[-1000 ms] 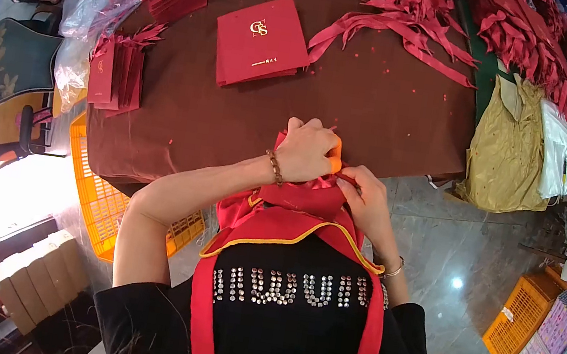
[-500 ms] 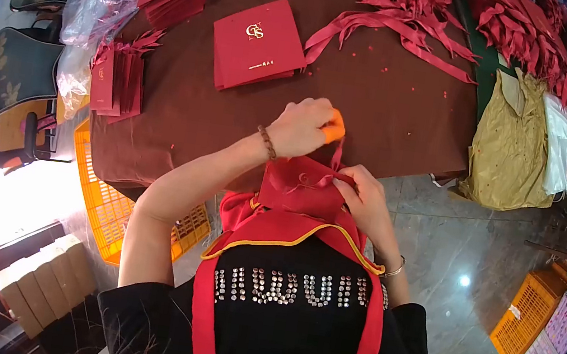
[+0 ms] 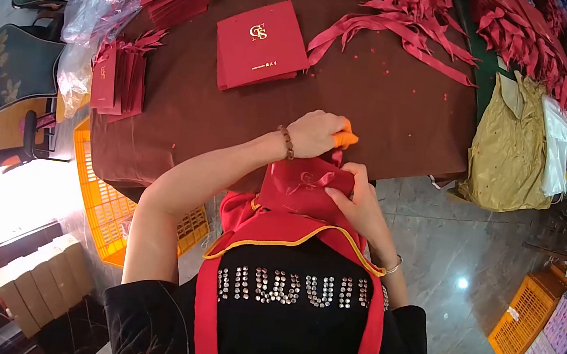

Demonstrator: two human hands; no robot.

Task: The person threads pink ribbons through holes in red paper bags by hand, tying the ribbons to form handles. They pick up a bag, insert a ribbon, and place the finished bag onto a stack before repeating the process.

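A red paper bag (image 3: 288,180) with a faint logo rests at the table's front edge, against my apron (image 3: 276,229). My left hand (image 3: 317,135) is over its upper edge, fingers closed in a pinch, with orange covers on the fingertips. A red ribbon (image 3: 336,158) runs from the bag up to those fingertips. My right hand (image 3: 360,199) grips the bag's right side between thumb and fingers. Beyond my hands lies a small stack of flat red bags (image 3: 262,44) with a gold logo.
A brown cloth (image 3: 391,131) covers the table. Loose red ribbons (image 3: 419,33) lie at the back right. More red bags (image 3: 119,81) stand at the left, near clear plastic wrap (image 3: 94,27). A gold bag (image 3: 512,147) hangs at the right edge. Orange crates (image 3: 99,202) sit below.
My left hand has moved to the right, closer above my right hand. My right thumb has shifted on the bag's edge, and less ribbon shows between the bag and my left fingers.
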